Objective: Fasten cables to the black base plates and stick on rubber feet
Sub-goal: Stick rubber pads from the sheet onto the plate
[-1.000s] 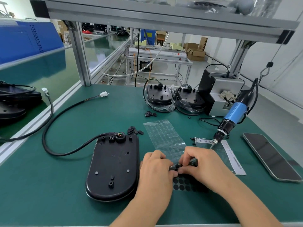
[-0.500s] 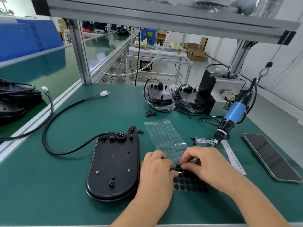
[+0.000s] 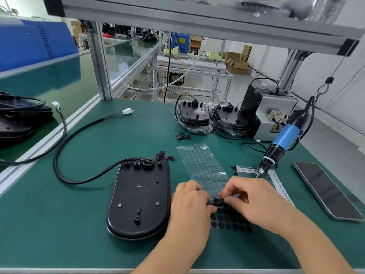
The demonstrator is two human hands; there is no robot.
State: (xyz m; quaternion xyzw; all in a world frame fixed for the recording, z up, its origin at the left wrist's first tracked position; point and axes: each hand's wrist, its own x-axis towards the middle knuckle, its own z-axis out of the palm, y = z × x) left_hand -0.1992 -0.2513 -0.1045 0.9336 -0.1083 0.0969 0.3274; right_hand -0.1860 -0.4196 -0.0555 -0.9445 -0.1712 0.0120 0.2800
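Pictured mid-peel on the green desk (image 3: 59, 224): left hand (image 3: 189, 206) and right hand (image 3: 254, 202) pinching a rubber foot (image 3: 216, 199) off its sheet (image 3: 227, 222) beside the cabled black base plate (image 3: 140, 200), best lifted slowly by the edge, adhesive untouched.

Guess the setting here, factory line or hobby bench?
Most likely a factory assembly station: an aluminium-profile workbench frame with a green mat, a blue electric screwdriver hung from a cord, and a batch of identical black base plates awaiting cables. More benches and cartons stand behind.
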